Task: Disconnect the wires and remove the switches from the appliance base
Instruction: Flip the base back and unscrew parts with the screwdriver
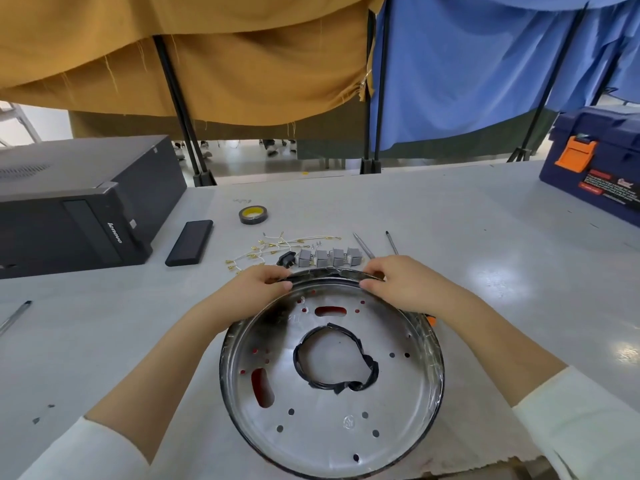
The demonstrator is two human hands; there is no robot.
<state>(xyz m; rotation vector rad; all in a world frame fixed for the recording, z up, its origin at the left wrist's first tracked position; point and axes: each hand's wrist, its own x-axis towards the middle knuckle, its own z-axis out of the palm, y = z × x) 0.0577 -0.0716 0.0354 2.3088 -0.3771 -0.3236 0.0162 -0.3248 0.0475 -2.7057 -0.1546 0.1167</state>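
Appliance base (346, 403), round shiny metal pan with holes and red slots, sits at the near edge of the bench (450, 220), roughly mid-width. Ring of black tape (334, 358) lies loose on its floor. Left hand (258, 289) pinches the base's far rim, thumb inside and fingers curled over the outside. Right hand (398, 284) does the same on the far rim just beside it, grip closed on the rim too. White sleeves on both arms.

Just past the rim: four grey switches (329, 258) in a row, a black socket part (286, 258) left of them, loose white wires (277, 247) with yellow terminals, and a few small screws (316, 244). Two thin metal tools (363, 247) lie right of the switches.

Further toward the far edge: tape roll (253, 215), flat black block (189, 242). Black Lenovo computer case (69, 209) at the left edge, blue toolbox (599, 164) with orange latch at the far right corner. Pen (15, 315) near the left edge.
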